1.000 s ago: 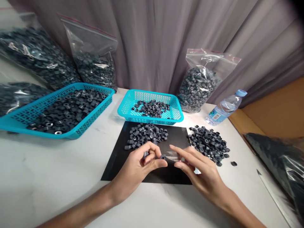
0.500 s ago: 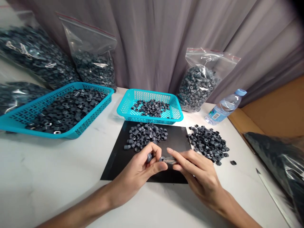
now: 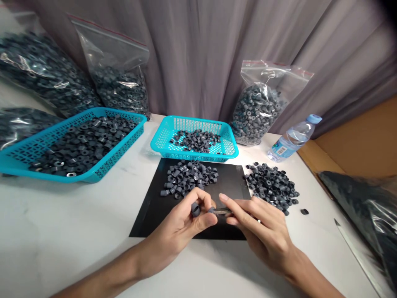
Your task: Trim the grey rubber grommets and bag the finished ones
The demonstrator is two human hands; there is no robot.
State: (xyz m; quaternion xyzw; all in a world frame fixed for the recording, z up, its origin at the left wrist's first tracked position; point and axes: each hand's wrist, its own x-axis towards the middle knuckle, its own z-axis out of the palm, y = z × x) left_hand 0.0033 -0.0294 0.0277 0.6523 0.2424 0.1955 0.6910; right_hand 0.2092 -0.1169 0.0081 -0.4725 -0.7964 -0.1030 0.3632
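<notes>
Over the black mat, my left hand pinches a small dark grey plastic ring between thumb and fingers. A second grey ring is tucked in the curl of the same hand. My right hand is closed on a thin metal blade-like tool, its tip at the pinched ring; the tool's handle is hidden by the fingers. Just beyond my left hand, a heap of grey rings lies on the mat. Another pile of grey pieces is on the table beyond my right hand.
Two blue baskets, left and middle, hold grey pieces. Zip bags of pieces stand at back left and back right. A water bottle, a pencil-like stick and a dark bag are at right.
The tool in my right hand has turned and shows a narrower edge. The ring tucked in my left hand shows more of its open end. The view has shifted slightly.
</notes>
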